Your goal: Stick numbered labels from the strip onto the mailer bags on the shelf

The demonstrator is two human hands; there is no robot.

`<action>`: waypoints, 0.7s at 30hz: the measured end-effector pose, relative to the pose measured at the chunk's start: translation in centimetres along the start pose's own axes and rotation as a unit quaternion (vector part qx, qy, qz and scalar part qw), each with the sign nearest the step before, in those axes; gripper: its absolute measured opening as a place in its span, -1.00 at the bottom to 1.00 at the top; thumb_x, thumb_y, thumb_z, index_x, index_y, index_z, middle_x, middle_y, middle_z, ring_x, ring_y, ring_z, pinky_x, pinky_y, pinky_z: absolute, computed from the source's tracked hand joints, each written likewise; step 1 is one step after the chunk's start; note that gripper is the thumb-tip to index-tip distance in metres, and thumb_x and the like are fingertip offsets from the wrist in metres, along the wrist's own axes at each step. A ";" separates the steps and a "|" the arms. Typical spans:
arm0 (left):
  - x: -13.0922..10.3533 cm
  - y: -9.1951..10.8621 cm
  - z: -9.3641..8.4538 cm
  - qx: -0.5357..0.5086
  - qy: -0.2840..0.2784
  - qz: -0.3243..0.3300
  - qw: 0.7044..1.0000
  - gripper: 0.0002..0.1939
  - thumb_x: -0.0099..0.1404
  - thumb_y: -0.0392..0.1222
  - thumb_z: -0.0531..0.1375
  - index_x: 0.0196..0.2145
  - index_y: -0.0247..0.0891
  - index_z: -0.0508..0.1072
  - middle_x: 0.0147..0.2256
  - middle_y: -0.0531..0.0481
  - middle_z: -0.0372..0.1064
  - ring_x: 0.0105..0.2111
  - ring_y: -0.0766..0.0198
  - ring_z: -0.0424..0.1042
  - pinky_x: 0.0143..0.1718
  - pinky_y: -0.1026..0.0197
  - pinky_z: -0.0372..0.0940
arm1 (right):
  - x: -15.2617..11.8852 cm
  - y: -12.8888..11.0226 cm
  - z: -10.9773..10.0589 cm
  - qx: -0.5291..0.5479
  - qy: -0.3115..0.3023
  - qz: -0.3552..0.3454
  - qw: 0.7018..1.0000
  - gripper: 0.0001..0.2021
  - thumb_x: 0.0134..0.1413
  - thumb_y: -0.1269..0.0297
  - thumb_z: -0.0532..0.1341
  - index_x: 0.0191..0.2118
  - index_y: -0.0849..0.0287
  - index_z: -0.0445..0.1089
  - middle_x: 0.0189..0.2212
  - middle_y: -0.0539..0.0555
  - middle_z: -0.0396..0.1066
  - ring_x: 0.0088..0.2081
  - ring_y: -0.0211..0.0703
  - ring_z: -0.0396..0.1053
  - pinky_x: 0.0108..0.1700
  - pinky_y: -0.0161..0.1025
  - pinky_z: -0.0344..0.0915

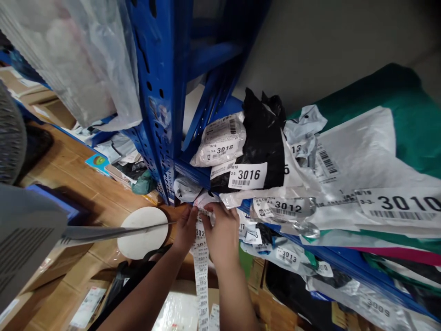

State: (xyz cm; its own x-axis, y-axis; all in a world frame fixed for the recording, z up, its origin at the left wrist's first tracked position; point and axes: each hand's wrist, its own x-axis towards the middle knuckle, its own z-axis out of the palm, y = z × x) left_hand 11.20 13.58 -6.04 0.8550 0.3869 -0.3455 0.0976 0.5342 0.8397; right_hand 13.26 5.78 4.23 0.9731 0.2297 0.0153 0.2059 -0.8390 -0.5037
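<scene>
My left hand (pixel 186 230) and my right hand (pixel 222 234) both pinch the top of a long white strip of numbered barcode labels (pixel 201 266) that hangs down between my forearms. The fingertips meet just under a small white parcel (pixel 188 188) at the edge of the blue shelf (pixel 193 172). Above them lie bagged parcels with stuck-on labels: a white one marked 3018 (pixel 220 140), a black one marked 3016 (pixel 258 151), a clear one marked 3012 (pixel 285 209) and a large white one marked 3010 (pixel 372 174).
A blue perforated rack upright (pixel 158 92) stands just left of my hands. A round white stool seat (pixel 143 232) sits on the wooden floor, with cardboard boxes (pixel 65 280) around it. More labelled bags (pixel 285 255) fill the lower shelf on the right. A green bag (pixel 396 96) lies at the back.
</scene>
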 end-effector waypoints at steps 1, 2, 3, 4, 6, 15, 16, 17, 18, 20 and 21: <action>-0.3 0.0 -0.3 -0.004 0.001 -0.013 1.000 -0.52 0.06 0.27 0.23 -0.53 -0.25 0.34 -0.57 0.13 0.28 -0.54 0.37 0.21 -0.47 0.29 0.16 | 0.0 0.1 -0.1 0.005 -0.004 -0.007 1.000 -0.82 0.05 0.46 0.26 -0.20 0.11 0.46 -0.37 0.04 0.51 -0.23 -0.01 0.27 -0.14 -0.15 0.06; -0.6 0.0 -0.6 -0.010 -0.003 -0.029 1.000 -0.52 0.07 0.27 0.22 -0.54 -0.25 0.35 -0.59 0.13 0.27 -0.58 0.38 0.19 -0.51 0.29 0.14 | -0.1 0.2 -0.1 0.008 -0.004 -0.014 1.000 -0.80 0.05 0.46 0.27 -0.18 0.09 0.46 -0.36 0.02 0.51 -0.23 -0.02 0.27 -0.14 -0.15 0.05; -1.0 -0.1 -0.9 -0.017 -0.014 -0.044 0.999 -0.54 0.04 0.24 0.25 -0.53 -0.26 0.37 -0.60 0.13 0.29 -0.60 0.38 0.19 -0.52 0.29 0.14 | -0.1 0.4 -0.1 0.010 -0.002 -0.019 1.000 -0.79 0.06 0.45 0.27 -0.17 0.08 0.47 -0.36 0.01 0.51 -0.24 -0.03 0.27 -0.15 -0.15 0.04; -1.3 -0.2 -1.2 -0.024 -0.029 -0.058 0.998 -0.57 -0.01 0.19 0.30 -0.50 -0.27 0.41 -0.59 0.11 0.33 -0.59 0.37 0.22 -0.51 0.29 0.17 | -0.1 0.6 -0.1 0.013 0.002 -0.026 1.000 -0.81 0.08 0.44 0.26 -0.18 0.06 0.48 -0.36 0.00 0.52 -0.26 -0.05 0.27 -0.16 -0.15 0.03; -1.8 -0.5 -1.8 -0.031 -0.057 -0.077 0.995 -0.61 -0.13 0.04 0.41 -0.44 -0.29 0.48 -0.53 0.07 0.41 -0.54 0.32 0.31 -0.44 0.27 0.23 | -0.2 1.0 0.0 0.023 0.012 -0.049 0.998 -0.86 0.11 0.43 0.24 -0.24 0.06 0.50 -0.35 -0.02 0.53 -0.28 -0.08 0.27 -0.18 -0.16 0.03; -1.2 -0.3 -1.9 -0.046 -0.038 -0.065 0.996 -0.73 -0.04 -0.04 0.37 -0.54 -0.29 0.45 -0.60 0.13 0.38 -0.58 0.39 0.26 -0.51 0.35 0.17 | -0.8 1.3 -0.2 -0.033 0.033 -0.183 0.982 -0.86 0.16 0.39 0.20 -0.18 0.06 0.46 -0.35 -0.01 0.50 -0.27 -0.07 0.22 -0.19 -0.13 0.04; -1.1 -0.1 -1.7 -0.046 -0.038 -0.060 0.996 -0.72 -0.02 -0.02 0.36 -0.51 -0.28 0.45 -0.59 0.13 0.38 -0.56 0.38 0.27 -0.51 0.34 0.19 | -0.7 1.2 -0.1 -0.043 0.047 -0.195 0.979 -0.83 0.18 0.39 0.18 -0.14 0.06 0.45 -0.37 0.00 0.50 -0.27 -0.06 0.24 -0.18 -0.12 0.04; -0.9 0.0 -1.4 -0.045 -0.037 -0.053 0.997 -0.72 0.00 0.01 0.34 -0.49 -0.26 0.45 -0.57 0.12 0.39 -0.53 0.36 0.30 -0.48 0.33 0.21 | -0.6 1.2 0.0 -0.054 0.057 -0.202 0.976 -0.82 0.19 0.38 0.17 -0.11 0.06 0.44 -0.39 0.01 0.50 -0.27 -0.05 0.25 -0.17 -0.11 0.04; -0.8 0.1 -1.1 -0.042 -0.034 -0.043 0.998 -0.71 0.02 0.03 0.32 -0.45 -0.25 0.46 -0.53 0.11 0.41 -0.48 0.33 0.33 -0.42 0.32 0.25 | -0.4 1.1 0.1 -0.068 0.063 -0.207 0.974 -0.81 0.19 0.38 0.17 -0.10 0.07 0.44 -0.41 0.02 0.49 -0.27 -0.05 0.27 -0.17 -0.11 0.04; -0.7 0.0 -0.4 -0.032 -0.020 -0.023 0.999 -0.70 0.05 0.07 0.29 -0.38 -0.21 0.47 -0.43 0.08 0.46 -0.34 0.26 0.38 -0.25 0.27 0.29 | -0.1 1.1 0.5 -0.099 0.068 -0.212 0.970 -0.81 0.18 0.40 0.18 -0.11 0.09 0.45 -0.44 0.02 0.48 -0.27 -0.05 0.28 -0.19 -0.12 0.06; -0.6 -0.2 -0.2 -0.024 -0.009 -0.017 1.000 -0.69 0.06 0.08 0.28 -0.35 -0.20 0.47 -0.38 0.06 0.47 -0.27 0.23 0.40 -0.18 0.25 0.29 | 0.1 1.0 0.7 -0.115 0.074 -0.209 0.968 -0.82 0.16 0.41 0.19 -0.14 0.09 0.46 -0.44 0.03 0.47 -0.27 -0.06 0.29 -0.22 -0.14 0.07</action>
State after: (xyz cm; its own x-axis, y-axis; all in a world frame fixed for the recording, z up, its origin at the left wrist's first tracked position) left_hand 10.63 13.36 -6.10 0.8612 0.3543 -0.3645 0.1016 0.5827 0.8063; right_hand 13.46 5.27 3.08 0.8006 0.5135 0.3089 0.5855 -0.7799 -0.2210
